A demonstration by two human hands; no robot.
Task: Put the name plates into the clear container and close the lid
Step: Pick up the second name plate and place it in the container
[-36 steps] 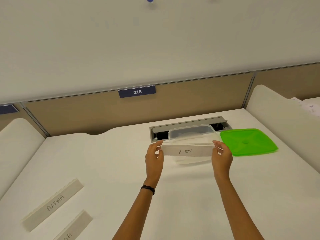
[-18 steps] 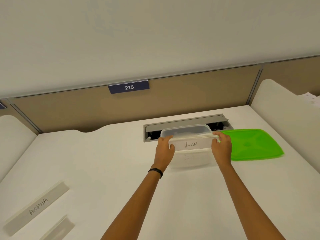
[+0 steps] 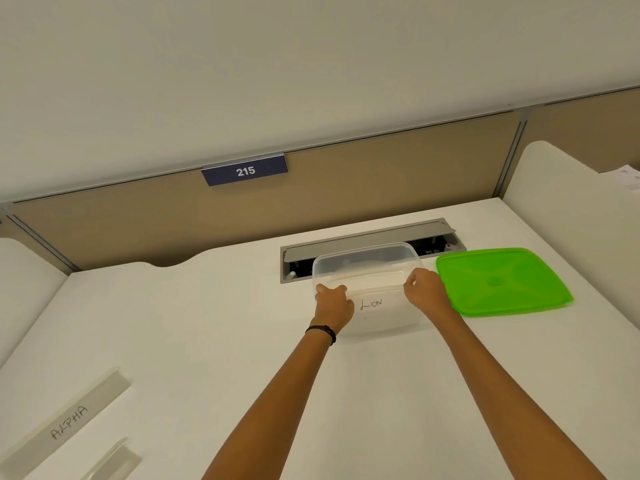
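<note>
— Where was the LION name plate (image 3: 375,303)?

— Inside the clear container (image 3: 367,261) at 12 o'clock, along its 6 o'clock wall, the lettering showing through the plastic. The left hand (image 3: 332,304) pinched its 9 o'clock end and the right hand (image 3: 427,289) its 3 o'clock end, fingers curled at the rim.

— How would the step be done well?

— Probably by lowering both ends level until the plate lay flat, then releasing together. That would leave room for the ALPHA name plate (image 3: 69,422) and the unread plate (image 3: 114,460) lying at 8 o'clock on the desk (image 3: 207,341). The green lid (image 3: 498,282) lay just beside the container, at 3 o'clock.
</note>
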